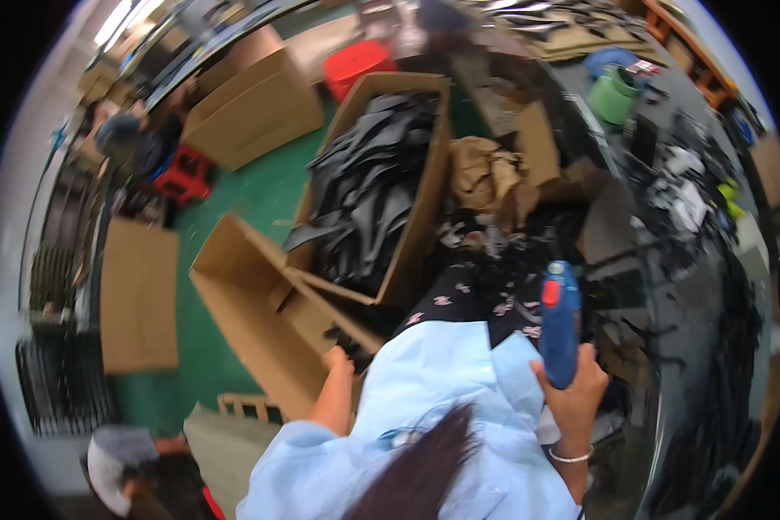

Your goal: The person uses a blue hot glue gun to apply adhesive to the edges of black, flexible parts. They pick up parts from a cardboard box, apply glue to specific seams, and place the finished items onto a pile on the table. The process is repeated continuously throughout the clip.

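Observation:
My right hand [574, 383] is wrapped around a blue handheld power tool [561, 325] with a red button, which points away from me. The kind of tool is not plain. My left hand [339, 360] is at the near right side of an open cardboard box [260, 316], its fingers closed on a small black piece [353, 348]. The piece is blurred and its shape is hard to make out. Beyond it stands a second cardboard box [442, 130], filled with curved black strips [377, 173].
On the right, a long workbench [667, 295] bears black scraps and a green container [614, 97]. Crumpled brown paper [485, 173] lies ahead. Red stools [355, 65], a large carton [251, 108] and a flat cardboard sheet [139, 295] stand around. A person [117, 464] is at the lower left.

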